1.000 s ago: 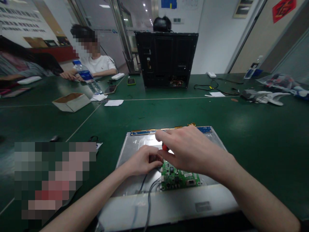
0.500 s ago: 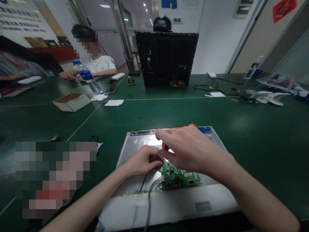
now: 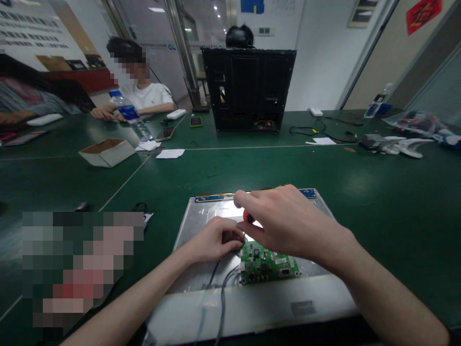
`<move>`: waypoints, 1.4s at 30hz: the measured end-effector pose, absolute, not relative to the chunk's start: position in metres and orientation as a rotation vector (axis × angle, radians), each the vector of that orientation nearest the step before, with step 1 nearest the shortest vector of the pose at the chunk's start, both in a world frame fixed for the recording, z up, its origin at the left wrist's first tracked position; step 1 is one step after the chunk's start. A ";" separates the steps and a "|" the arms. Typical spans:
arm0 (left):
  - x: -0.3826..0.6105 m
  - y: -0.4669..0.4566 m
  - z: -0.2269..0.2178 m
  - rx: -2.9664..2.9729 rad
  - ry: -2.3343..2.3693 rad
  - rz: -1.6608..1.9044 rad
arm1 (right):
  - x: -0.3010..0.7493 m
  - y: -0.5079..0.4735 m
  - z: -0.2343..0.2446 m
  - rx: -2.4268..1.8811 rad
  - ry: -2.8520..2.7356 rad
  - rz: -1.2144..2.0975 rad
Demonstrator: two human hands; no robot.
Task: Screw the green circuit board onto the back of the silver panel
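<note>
A green circuit board [image 3: 268, 264] lies on the silvery metal back of a display panel [image 3: 198, 226]. My right hand [image 3: 284, 218] is closed around a screwdriver [image 3: 248, 216] with a red and black handle; its thin shaft points down at the board's upper left corner. Beside that corner my left hand [image 3: 218, 239] rests with thumb and fingers pinched together close to the shaft. What sits between those fingertips is hidden. Grey cables [image 3: 224, 293] run from the board's left side toward me. A blue strip board [image 3: 214, 197] lines the panel's far edge.
Farther back on the green table [image 3: 223, 166] stands a black monitor housing [image 3: 248, 91]. To the left are an open cardboard box [image 3: 107, 153], a water bottle [image 3: 133, 117] and a seated person [image 3: 144, 91]. Gloves [image 3: 396, 144] and a black cable [image 3: 324, 132] lie at right.
My right hand has shifted and turned slightly, and more of the screwdriver handle shows. My left hand stays at the board's corner.
</note>
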State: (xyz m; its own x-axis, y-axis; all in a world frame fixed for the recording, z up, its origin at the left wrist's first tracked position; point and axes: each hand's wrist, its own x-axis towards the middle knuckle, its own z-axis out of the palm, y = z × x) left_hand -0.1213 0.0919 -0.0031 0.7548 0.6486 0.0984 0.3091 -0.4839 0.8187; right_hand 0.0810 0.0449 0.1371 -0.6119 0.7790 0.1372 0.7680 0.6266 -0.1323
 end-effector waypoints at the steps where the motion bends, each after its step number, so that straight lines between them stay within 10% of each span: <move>1: -0.121 0.092 -0.003 2.103 0.713 0.511 | 0.081 0.045 0.137 -1.278 -2.662 0.085; 42: -0.121 0.097 0.006 2.301 1.128 0.723 | 0.102 0.044 0.146 -1.272 -2.548 0.045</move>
